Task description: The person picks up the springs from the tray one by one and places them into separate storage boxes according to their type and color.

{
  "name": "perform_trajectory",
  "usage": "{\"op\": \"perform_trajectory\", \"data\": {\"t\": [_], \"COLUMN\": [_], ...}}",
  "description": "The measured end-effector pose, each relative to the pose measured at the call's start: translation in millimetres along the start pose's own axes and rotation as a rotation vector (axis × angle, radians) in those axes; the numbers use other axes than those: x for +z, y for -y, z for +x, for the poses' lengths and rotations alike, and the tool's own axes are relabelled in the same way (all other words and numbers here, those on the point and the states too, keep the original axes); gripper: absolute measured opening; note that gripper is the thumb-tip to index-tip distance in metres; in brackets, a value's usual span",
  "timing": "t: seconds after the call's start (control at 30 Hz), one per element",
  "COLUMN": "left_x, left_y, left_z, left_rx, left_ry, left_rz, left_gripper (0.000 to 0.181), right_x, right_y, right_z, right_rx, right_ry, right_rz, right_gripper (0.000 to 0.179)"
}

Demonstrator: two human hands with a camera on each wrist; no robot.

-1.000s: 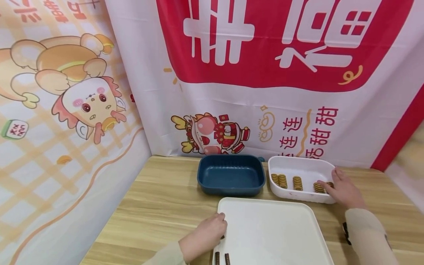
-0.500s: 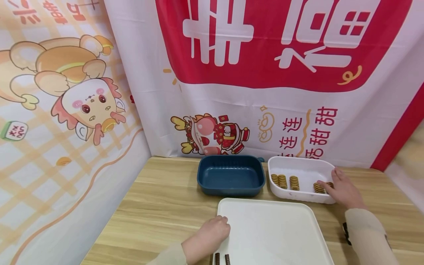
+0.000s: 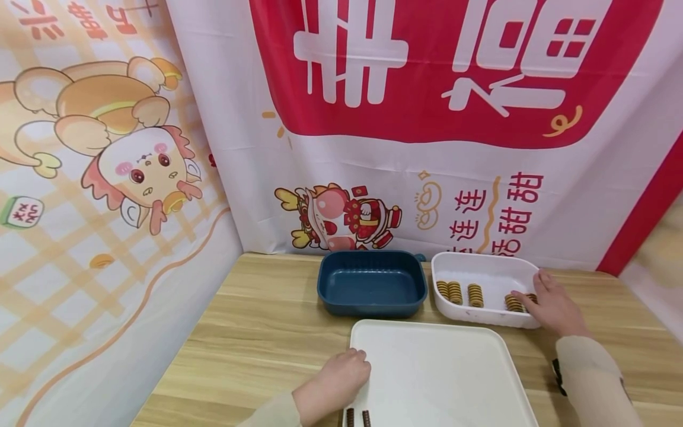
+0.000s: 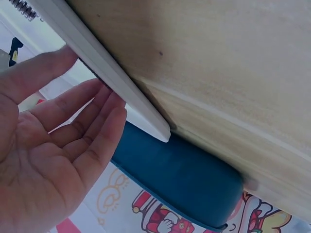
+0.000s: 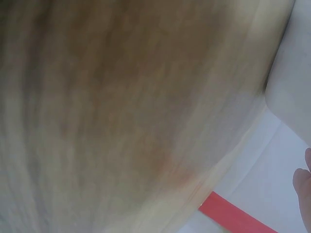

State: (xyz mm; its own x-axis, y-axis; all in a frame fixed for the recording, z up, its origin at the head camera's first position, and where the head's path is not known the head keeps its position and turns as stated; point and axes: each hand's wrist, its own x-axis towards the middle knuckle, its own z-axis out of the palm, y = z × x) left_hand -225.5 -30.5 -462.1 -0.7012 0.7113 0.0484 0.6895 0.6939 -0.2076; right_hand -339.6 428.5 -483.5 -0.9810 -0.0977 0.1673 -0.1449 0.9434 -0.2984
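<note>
- Cream tray [image 3: 437, 379] on the wooden surface [image 3: 256, 332]: the left grip [image 3: 340, 376] is at its left rim, the nearer hand to everything lying there.
- Between its thumb and fingertips it pinches a dark strip [image 4: 94, 74] by the ends, just inside the rim, long axis along that edge.
- Two brown rows [image 3: 366, 418] lie nearer the wearer, roughly parallel to the edge.
- Right grip [image 3: 557, 308]: at the white tub [image 3: 480, 316], thumb over golden stacks [image 3: 514, 303]; whether grasping, I cannot tell.
</note>
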Motion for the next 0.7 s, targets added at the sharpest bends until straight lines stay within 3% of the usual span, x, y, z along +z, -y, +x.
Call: {"op": "perform_trajectory", "data": {"t": [0.37, 0.5, 0.7], "left_x": [-0.2, -3.5, -8.3], "left_y": [1.5, 5.3, 14.4], "left_z": [3.0, 4.8, 9.2], "left_rx": [0.044, 0.055, 0.036], "left_ry": [0.019, -0.005, -0.123], "left_rz": [0.0, -0.158, -0.459], "left_gripper": [0.014, 0.015, 0.033], "right_x": [0.4, 0.8, 0.7], "right_y": [-2.6, -1.8, -0.2], "right_z": [0.9, 0.5, 0.6], "right_rx": [-0.011, 0.01, 0.016], "right_ry": [0.007, 0.024, 0.025], "right_rz": [-0.028, -0.029, -0.033], "right_gripper": [0.089, 0.091, 0.091]}}
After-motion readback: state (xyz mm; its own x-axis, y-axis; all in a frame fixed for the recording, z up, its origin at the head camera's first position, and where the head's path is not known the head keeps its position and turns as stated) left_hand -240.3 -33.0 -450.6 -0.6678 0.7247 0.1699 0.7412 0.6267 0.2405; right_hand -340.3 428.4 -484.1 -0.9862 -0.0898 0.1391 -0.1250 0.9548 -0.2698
